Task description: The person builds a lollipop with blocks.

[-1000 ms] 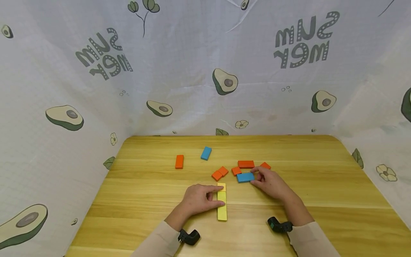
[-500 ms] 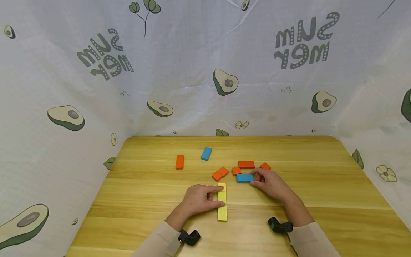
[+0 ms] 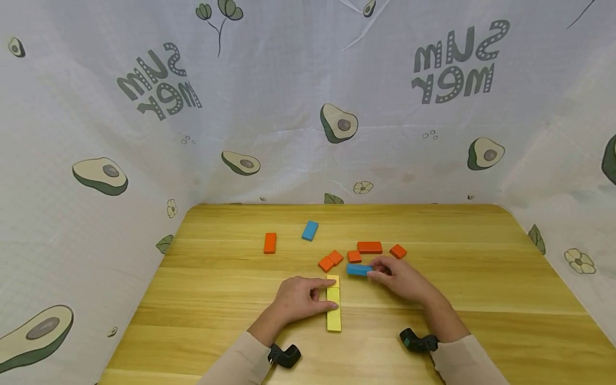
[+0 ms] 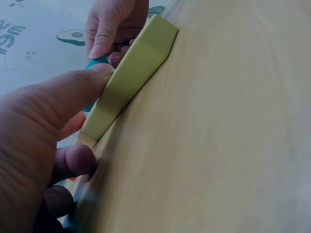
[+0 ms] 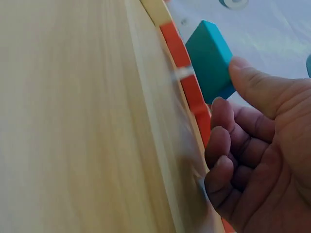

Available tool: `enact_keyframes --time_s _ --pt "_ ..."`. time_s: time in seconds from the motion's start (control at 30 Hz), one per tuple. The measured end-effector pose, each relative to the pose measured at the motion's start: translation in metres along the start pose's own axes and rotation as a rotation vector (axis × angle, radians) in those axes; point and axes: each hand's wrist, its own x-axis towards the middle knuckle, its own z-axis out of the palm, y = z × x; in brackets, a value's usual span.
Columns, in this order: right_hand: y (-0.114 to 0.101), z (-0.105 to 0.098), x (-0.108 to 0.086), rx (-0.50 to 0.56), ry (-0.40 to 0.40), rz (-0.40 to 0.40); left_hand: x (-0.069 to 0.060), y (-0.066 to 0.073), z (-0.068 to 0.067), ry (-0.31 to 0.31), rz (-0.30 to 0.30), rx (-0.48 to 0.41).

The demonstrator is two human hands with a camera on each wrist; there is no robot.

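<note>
A: What are the two hands doing?

B: The right hand [image 3: 404, 278] pinches a blue rectangular block [image 3: 358, 270] by its right end. The left hand [image 3: 300, 299] has thumb and index finger spread, the index on the small yellow square block [image 3: 333, 277], the thumb on the long yellow block [image 3: 333, 318]; neither is gripped.

A: Where exactly is the blue one?

B: Just on the near side of an orange square block [image 3: 354, 257], right of the yellow pieces and apart from them. It looks raised or tilted; I can't tell whether any edge touches the wooden tabletop [image 3: 231, 305].

A: So which step is this?

B: Placing the blue block, I'd judge, while the yellow two are steadied end to end.

A: And what does the next move call for?

B: Probably a level, gentle set-down, without nudging the pair of orange squares [image 3: 326, 264] near its left end.
</note>
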Motion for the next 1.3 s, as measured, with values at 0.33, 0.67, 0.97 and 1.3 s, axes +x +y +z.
enact_keyframes --time_s 0.33,0.67,0.97,1.3 --pt "-0.02 0.014 0.008 0.035 -0.073 -0.027 0.0 0.0 -0.001 0.007 0.001 -0.012" --pt "-0.033 0.023 0.028 0.07 -0.15 0.008 0.0 0.0 0.0 -0.004 -0.012 -0.01" --pt "-0.033 0.027 0.035 0.073 -0.111 0.017 0.001 0.002 -0.002 -0.01 -0.012 -0.015" --pt "-0.032 0.035 0.035 0.021 -0.025 0.003 0.001 0.001 -0.002 -0.006 -0.017 -0.018"
